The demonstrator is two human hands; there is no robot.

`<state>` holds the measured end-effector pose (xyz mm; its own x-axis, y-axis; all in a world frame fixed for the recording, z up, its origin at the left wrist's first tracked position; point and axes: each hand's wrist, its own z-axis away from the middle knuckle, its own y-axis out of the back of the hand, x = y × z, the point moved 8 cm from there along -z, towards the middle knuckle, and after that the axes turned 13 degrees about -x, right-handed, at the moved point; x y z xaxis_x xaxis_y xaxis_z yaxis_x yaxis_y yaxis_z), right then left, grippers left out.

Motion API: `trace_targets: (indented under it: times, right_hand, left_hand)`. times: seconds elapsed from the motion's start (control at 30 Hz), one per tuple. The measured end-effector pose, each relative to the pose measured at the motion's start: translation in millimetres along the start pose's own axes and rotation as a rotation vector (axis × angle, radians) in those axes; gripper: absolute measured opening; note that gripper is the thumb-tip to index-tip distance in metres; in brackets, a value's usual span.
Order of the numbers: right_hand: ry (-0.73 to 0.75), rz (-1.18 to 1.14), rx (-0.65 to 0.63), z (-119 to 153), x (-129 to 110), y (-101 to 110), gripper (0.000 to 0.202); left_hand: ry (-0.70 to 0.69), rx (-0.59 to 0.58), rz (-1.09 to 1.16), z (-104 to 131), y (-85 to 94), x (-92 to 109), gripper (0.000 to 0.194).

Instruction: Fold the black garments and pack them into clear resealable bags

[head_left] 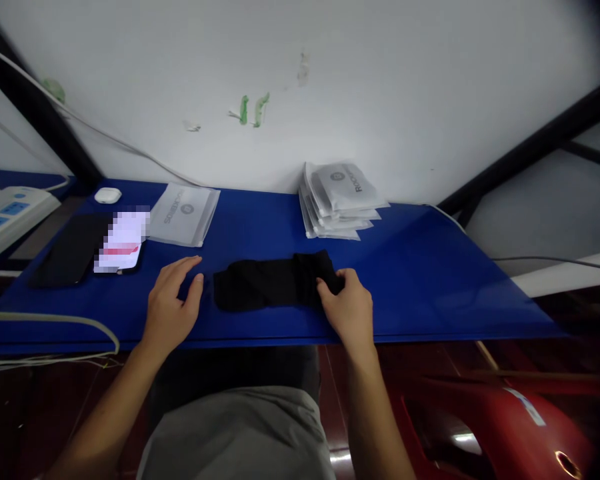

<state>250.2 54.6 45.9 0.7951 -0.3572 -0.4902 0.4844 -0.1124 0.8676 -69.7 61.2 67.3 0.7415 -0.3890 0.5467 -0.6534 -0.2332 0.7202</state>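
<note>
A folded piece of black fabric (270, 283) lies flat and lengthwise near the front edge of the blue table; its exact kind does not show. My right hand (350, 303) pinches its right end, with the thumb on top and the other fingers partly hidden. To the left of the fabric, my left hand (175, 303) hovers with thumb and fingers apart, touching nothing. Behind the left hand lies a frosted zip bag (185, 217) with grey print. A stack of similar printed bags (343, 193) sits by the wall, beyond the fabric.
A phone (123, 240) with a lit, blurred screen overlaps a dark flat object (73, 250) on the left. A white earbud case (108, 195) and a power strip (15, 213) are farther left. Cables hang near the table edge (280, 342). A red plastic stool (490, 420) stands below right.
</note>
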Motion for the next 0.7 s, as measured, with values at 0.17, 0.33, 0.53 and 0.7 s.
trace_targets:
  times: [0.17,0.33,0.53,0.7]
  right_hand:
    - [0.104,-0.209,0.098,1,-5,6,0.023]
    - [0.184,-0.473,0.1,-2,-1,0,0.033]
    - [0.149,-0.573,0.018,-8,5,-13,0.055]
    - [0.162,-0.548,0.102,-6,2,-5,0.044]
  left_hand:
    - [0.025,0.01,-0.002,1,4.9,-9,0.028]
    - [0.059,-0.028,0.009,2,1.1,-16,0.03]
    - [0.049,-0.185,0.007,1,-16.0,-16,0.033]
    - [0.055,-0.178,0.022,1,-15.3,-17,0.032]
